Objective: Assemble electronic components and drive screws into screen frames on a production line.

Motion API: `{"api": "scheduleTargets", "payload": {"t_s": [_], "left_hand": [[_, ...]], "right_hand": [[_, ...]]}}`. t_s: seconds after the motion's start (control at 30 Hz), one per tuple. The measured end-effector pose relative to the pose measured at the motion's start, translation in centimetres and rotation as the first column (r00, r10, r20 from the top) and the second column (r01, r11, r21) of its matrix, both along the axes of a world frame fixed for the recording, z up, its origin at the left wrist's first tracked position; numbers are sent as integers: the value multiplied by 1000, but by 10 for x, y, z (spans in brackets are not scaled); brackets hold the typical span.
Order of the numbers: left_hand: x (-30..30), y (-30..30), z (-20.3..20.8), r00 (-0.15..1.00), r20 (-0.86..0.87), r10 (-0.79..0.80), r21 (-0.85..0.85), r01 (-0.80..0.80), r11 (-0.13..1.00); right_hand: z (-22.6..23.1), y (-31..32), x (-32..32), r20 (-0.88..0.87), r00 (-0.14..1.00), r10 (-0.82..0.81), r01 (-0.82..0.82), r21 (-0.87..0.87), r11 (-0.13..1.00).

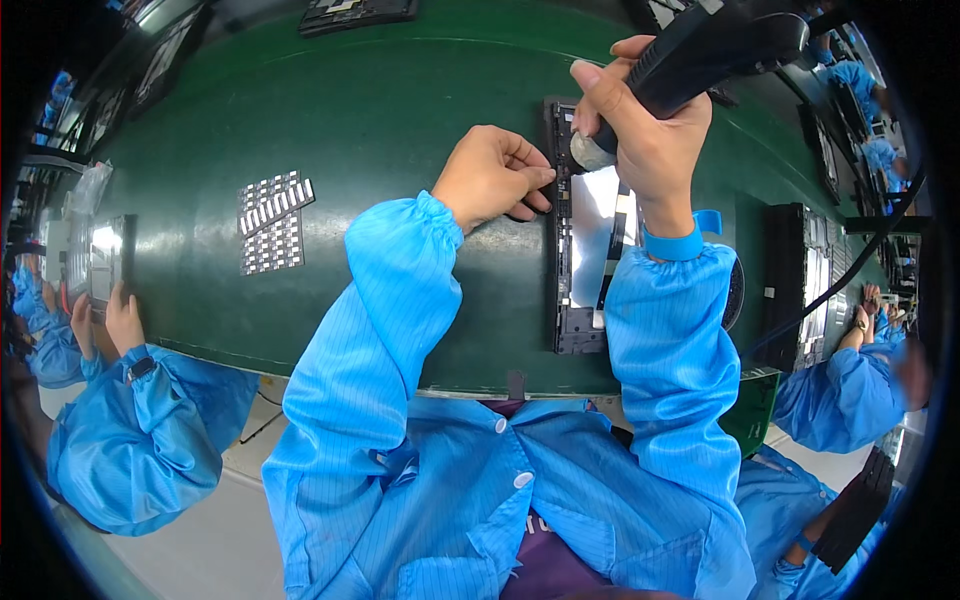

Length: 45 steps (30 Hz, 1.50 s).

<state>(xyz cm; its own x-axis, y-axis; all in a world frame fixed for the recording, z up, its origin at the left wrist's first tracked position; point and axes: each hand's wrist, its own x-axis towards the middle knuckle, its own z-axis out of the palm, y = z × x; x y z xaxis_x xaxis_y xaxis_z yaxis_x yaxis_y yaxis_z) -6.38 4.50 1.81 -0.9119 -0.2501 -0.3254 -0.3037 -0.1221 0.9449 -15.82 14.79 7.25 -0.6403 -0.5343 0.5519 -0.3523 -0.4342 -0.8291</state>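
My right hand [655,135] is wrapped around a thick black hand-held tool [690,60], which slants up to the right. A round silvery piece [588,152] shows at the tool's lower end, over a black-framed electronic unit [575,330] with shiny silver panels. My left hand [495,175] is closed, thumb and fingertips together at the unit's left edge. What it pinches, if anything, is too small to make out. A small dark item [525,212] shows just below those fingers. My right forearm covers part of the unit.
Two overlapping sheets of small pale pieces [272,225] lie left on the green table [380,90]. Another black unit [800,280] stands at right, with a black cable [850,275] passing across. Co-workers in blue sit at left [150,430] and right [835,395].
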Motion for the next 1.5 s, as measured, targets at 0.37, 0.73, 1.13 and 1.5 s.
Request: {"api": "scheduleTargets", "payload": {"t_s": [0.37,0.73,1.13,1.5], "left_hand": [[2,0,-2,1000,-7,15,3,-15,1000],[6,4,-9,997,-73,31,-55,-35,998],[82,103,-10,809,-298,-507,-944,-171,282],[-53,-65,-2,981,-170,-89,-980,-178,-87]], "right_hand": [[-1,-1,8,-79,997,-6,16,126,992],[20,40,5,-53,988,-144,139,-91,986],[11,115,-10,14,931,-366,366,-64,929],[-12,110,15,227,967,-114,92,107,990]]}}
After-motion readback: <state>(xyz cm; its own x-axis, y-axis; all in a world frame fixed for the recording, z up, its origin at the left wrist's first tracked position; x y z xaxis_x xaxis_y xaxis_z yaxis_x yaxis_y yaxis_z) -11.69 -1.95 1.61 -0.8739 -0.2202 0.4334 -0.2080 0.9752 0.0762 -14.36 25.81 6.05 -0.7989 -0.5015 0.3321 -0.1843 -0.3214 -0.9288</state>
